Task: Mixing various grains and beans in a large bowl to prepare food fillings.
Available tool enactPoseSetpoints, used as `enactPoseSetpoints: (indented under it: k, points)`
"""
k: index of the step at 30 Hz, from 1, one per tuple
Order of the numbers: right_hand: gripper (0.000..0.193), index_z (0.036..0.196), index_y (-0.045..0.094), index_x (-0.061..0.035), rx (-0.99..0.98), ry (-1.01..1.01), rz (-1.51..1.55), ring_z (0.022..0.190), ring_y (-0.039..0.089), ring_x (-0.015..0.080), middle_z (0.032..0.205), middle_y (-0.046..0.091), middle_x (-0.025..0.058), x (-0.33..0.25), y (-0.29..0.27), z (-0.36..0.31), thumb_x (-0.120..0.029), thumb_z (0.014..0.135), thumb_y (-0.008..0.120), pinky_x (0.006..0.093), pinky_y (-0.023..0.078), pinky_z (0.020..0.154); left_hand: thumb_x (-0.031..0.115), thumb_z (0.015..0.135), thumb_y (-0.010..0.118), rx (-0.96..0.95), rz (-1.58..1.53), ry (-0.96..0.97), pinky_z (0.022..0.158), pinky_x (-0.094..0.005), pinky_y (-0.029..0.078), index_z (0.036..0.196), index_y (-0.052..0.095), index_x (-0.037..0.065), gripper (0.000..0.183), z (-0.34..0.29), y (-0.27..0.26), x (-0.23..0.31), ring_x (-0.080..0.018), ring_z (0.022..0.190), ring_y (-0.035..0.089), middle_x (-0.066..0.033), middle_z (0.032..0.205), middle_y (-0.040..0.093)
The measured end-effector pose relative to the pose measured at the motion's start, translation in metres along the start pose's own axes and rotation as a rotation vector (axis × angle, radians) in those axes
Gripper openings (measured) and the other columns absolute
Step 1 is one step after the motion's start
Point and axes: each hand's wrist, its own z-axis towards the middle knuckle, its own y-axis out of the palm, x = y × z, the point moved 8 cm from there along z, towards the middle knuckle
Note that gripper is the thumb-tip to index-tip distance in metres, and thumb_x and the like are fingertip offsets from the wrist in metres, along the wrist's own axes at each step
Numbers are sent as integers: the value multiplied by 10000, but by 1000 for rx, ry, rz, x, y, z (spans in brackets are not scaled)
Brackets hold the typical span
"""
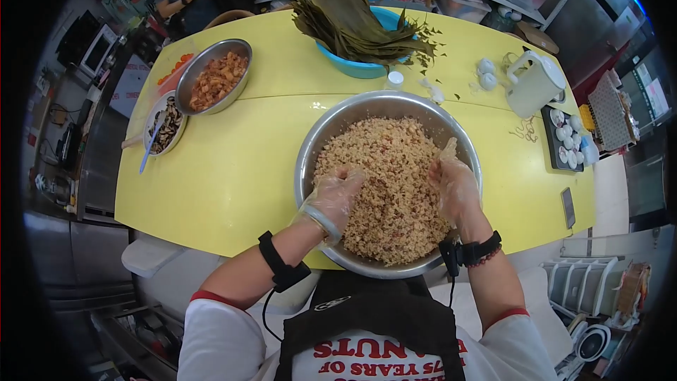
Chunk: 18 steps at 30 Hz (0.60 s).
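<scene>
A large steel bowl point(305, 169) holds a heap of brownish rice point(388, 183) flecked with small reddish bits. Both my hands wear clear plastic gloves and are over the bowl. My left hand point(335, 197) is at the left part of the heap, its fingers curled together; what they hold, if anything, is hidden. Near the right rim, my right hand point(453, 182) also has its fingers drawn together, and a loose tip of glove plastic sticks up from it. Whether rice is inside that hand I cannot make out.
A blue basin point(352, 65) piled with long green leaves point(360, 21) stands behind. At left are a bowl of meat chunks point(218, 81) and a bowl of dark sliced pieces point(166, 125). A pitcher point(536, 85), tray point(552, 142) and phone point(568, 207) are at right.
</scene>
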Motion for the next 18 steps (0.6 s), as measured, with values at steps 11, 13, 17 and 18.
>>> enactPoseSetpoints:
  k: [11, 13, 17, 18]
  points:
    - [136, 897, 586, -9, 30, -376, -842, 865, 590, 244, 823, 606, 90, -7, 23, -15, -141, 866, 574, 367, 458, 728, 547, 955, 383, -220, -591, -176, 1078, -416, 261, 1344, 420, 63, 621, -2, 34, 7, -219, 1283, 358, -95, 1398, 414]
    - [146, 946, 591, -11, -6, -605, -996, 879, 588, 230, 862, 606, 101, -6, 48, -26, -133, 870, 568, 367, 463, 734, 526, 961, 393, -241, -588, -200, 1103, -426, 228, 1357, 398, 62, 609, -10, 45, 10, -233, 1328, 317, -106, 1427, 376]
    - [250, 1101, 581, -34, -177, -513, -839, 926, 594, 290, 1046, 604, 151, 1, 96, -43, -91, 858, 564, 366, 474, 792, 497, 938, 473, -336, -363, 24, 1045, -368, 324, 1378, 365, 34, 648, -9, 58, 12, -240, 1235, 433, -133, 1350, 463]
    - [276, 1121, 574, -35, -272, -623, -875, 945, 593, 325, 1081, 602, 165, -1, 112, -50, -86, 850, 573, 374, 472, 813, 492, 923, 504, -394, -314, 104, 1029, -346, 344, 1412, 317, 12, 709, -11, 63, 18, -266, 1223, 455, -157, 1348, 470]
